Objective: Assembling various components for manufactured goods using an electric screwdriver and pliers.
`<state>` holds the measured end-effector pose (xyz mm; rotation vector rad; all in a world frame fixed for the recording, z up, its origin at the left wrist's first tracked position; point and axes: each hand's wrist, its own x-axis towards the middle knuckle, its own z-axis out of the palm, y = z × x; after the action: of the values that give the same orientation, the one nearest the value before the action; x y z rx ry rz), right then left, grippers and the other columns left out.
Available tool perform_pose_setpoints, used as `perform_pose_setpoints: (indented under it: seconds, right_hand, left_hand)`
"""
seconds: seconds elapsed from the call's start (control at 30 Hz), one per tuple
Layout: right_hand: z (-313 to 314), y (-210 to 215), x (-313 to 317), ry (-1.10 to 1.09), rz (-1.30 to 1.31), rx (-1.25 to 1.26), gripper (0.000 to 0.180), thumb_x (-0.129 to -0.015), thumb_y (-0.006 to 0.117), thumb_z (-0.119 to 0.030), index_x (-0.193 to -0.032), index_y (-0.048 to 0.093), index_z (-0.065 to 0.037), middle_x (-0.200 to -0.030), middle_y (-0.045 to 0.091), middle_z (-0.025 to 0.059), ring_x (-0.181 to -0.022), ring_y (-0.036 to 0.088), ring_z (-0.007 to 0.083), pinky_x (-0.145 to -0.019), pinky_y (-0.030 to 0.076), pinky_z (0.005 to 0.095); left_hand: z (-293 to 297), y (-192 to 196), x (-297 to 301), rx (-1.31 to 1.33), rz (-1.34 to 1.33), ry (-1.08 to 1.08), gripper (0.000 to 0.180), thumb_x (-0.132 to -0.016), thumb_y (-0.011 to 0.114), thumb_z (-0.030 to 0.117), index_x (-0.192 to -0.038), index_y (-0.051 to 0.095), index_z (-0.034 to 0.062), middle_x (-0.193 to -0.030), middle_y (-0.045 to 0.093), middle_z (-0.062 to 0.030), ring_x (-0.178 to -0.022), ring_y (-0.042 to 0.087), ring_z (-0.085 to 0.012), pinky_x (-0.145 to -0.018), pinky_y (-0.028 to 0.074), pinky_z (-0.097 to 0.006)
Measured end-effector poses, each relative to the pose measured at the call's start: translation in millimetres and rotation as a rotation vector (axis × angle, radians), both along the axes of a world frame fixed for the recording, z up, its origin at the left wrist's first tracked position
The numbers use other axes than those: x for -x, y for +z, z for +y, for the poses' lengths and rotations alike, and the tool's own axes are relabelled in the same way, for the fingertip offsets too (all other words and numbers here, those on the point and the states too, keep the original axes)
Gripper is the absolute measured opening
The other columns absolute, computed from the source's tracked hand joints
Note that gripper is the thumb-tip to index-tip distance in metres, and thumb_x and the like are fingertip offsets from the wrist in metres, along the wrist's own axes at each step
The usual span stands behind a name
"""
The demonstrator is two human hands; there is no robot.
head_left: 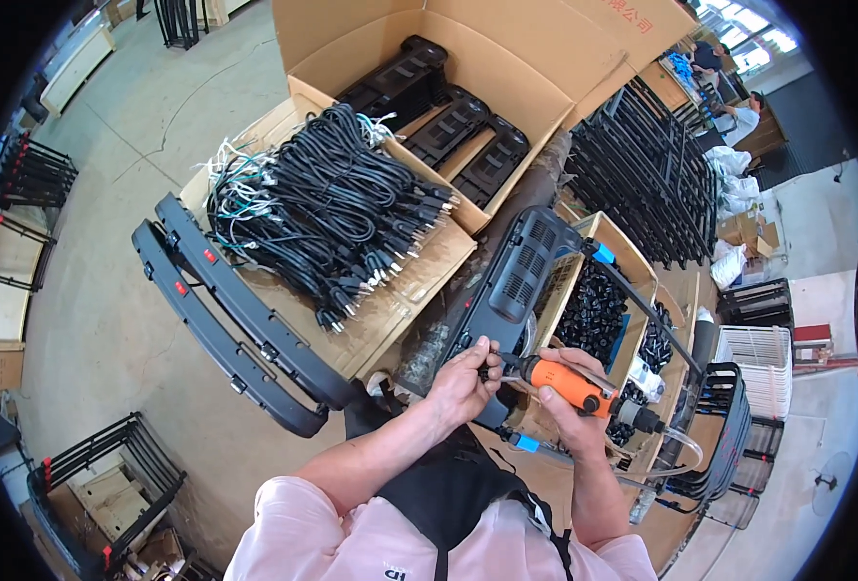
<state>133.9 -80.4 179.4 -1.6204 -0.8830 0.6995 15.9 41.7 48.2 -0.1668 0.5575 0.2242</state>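
My right hand (579, 414) is wrapped round an orange power screwdriver (562, 383), its black nose toward the left and a clear hose at its rear end. My left hand (466, 381) has its fingers closed beside the driver's tip, at the lower end of a black plastic housing (523, 276) with vent slots. What those fingers pinch is too small to make out. The housing lies tilted in front of me, among metal bars with blue pieces on them.
Black power cords (322, 203) lie heaped on cardboard at the left, beside two long black curved parts (245, 310) with red switches. Behind stands a carton (526, 87) holding black housings. A wooden bin (642, 276) of small black parts is at the right. Two people work far right.
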Motion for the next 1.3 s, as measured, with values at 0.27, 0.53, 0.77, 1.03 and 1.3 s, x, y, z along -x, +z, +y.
perform_pose_setpoints:
  seconds: [0.27,0.53,0.77,1.03,1.3]
  right_hand:
    - [-20.3,7.2,-86.3,-0.03,-0.011,-0.019,0.058,-0.086,0.077,0.002,-0.138,0.053,-0.002,-0.135,0.066,0.0175,-0.125,0.065,0.0261,-0.109,0.051,0.041]
    - [-25.6,7.0,-186.8,-0.087,0.001,-0.007,0.058,-0.087,0.078,-0.002,-0.139,0.053,-0.001,-0.134,0.067,0.0183,-0.125,0.064,0.0254,-0.11,0.05,0.0407]
    - [19.0,-5.3,-274.4,-0.187,0.013,-0.039,0.055,-0.087,0.08,-0.006,-0.137,0.057,-0.001,-0.129,0.07,0.0153,-0.119,0.066,0.0218,-0.108,0.051,0.0387]
    - [73.4,-38.4,-336.0,-0.172,-0.006,-0.053,0.048,-0.088,0.08,-0.005,-0.132,0.061,0.001,-0.121,0.072,0.0101,-0.11,0.068,0.0152,-0.101,0.054,0.0324]
    - [89.8,-60.2,-336.6,-0.128,-0.025,-0.034,0.046,-0.087,0.079,-0.003,-0.129,0.062,0.0,-0.119,0.071,0.0076,-0.109,0.067,0.0134,-0.1,0.054,0.0313]
  left_hand:
    - [-16.0,8.5,-95.3,0.017,-0.007,-0.033,0.021,-0.111,0.055,0.029,-0.113,0.064,0.0093,-0.084,0.059,0.0022,-0.072,0.055,-0.0114,-0.063,0.047,-0.025]
    - [-20.6,4.5,-203.5,0.012,0.0,-0.13,0.027,-0.11,0.057,0.037,-0.116,0.063,0.0111,-0.078,0.051,0.0056,-0.066,0.047,-0.0098,-0.058,0.038,-0.025]
    - [-10.8,2.3,-293.9,-0.067,0.126,-0.01,0.035,-0.111,0.051,0.042,-0.115,0.063,0.0094,-0.078,0.051,0.003,-0.067,0.048,-0.0119,-0.061,0.041,-0.027]
    - [-15.7,-21.0,-286.5,-0.354,0.234,-0.124,0.031,-0.114,0.047,0.029,-0.12,0.065,0.0048,-0.099,0.067,-0.0047,-0.085,0.066,-0.016,-0.073,0.057,-0.031]
    - [-6.5,-28.9,-279.4,-0.435,0.206,-0.162,0.029,-0.114,0.047,0.025,-0.124,0.064,0.0034,-0.107,0.071,-0.0066,-0.087,0.068,-0.0145,-0.077,0.059,-0.03]
